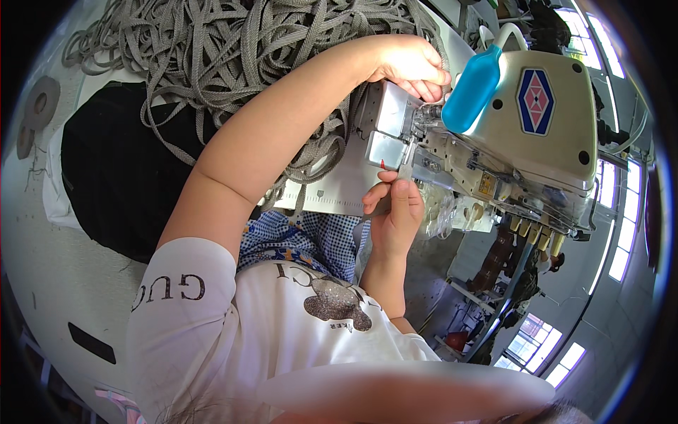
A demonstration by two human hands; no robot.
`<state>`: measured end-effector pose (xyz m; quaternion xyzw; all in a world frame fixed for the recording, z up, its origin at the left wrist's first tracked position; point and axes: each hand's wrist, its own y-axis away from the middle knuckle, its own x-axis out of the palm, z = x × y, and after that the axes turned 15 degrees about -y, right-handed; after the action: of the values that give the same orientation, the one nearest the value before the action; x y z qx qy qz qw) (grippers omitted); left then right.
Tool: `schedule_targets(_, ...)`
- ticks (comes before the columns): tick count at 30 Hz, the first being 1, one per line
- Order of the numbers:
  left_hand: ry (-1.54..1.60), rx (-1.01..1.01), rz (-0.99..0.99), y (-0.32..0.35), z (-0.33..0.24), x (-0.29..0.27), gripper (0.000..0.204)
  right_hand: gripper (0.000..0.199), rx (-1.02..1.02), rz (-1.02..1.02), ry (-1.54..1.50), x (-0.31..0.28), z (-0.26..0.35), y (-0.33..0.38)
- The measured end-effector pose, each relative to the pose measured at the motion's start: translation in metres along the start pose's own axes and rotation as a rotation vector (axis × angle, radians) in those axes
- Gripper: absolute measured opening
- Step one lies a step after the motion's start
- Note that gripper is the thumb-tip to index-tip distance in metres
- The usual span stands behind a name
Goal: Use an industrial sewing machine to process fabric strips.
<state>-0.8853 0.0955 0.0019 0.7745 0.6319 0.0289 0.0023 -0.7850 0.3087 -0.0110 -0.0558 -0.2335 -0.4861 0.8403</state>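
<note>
A cream overlock sewing machine [508, 134] stands at the right, its metal work plate [393, 113] facing me. My left hand [415, 67] is behind the needle area, fingers curled in against a grey woven tape that runs up beside it; its fingertips are partly hidden. In front of the presser foot, my right hand [397, 212] pinches a flat grey tape end [405, 172] between thumb and forefinger, close to the metal plate. The other fingers of that hand are bent, near a small red mark on the plate's edge.
A big tangled heap of grey woven tape [282, 42] covers the table's far side. Black cloth [106, 169] lies to its left. A lit blue lamp [472, 88] hangs over the machine. A measuring scale [332, 201] runs along the near table edge. Blue checked cloth [304, 244] covers my lap.
</note>
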Motion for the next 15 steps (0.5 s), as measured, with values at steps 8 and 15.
schedule_targets(8,0.054,-0.008,0.023,0.0021,-0.0015,-0.0017,0.035,0.030,0.013,0.000,-0.008,0.0008,0.0003,-0.0007)
schedule_targets(15,-0.060,0.180,0.099,0.0077,0.0013,-0.0025,0.038,0.030,-0.003,0.002,0.011,-0.0012,-0.0011,-0.0011)
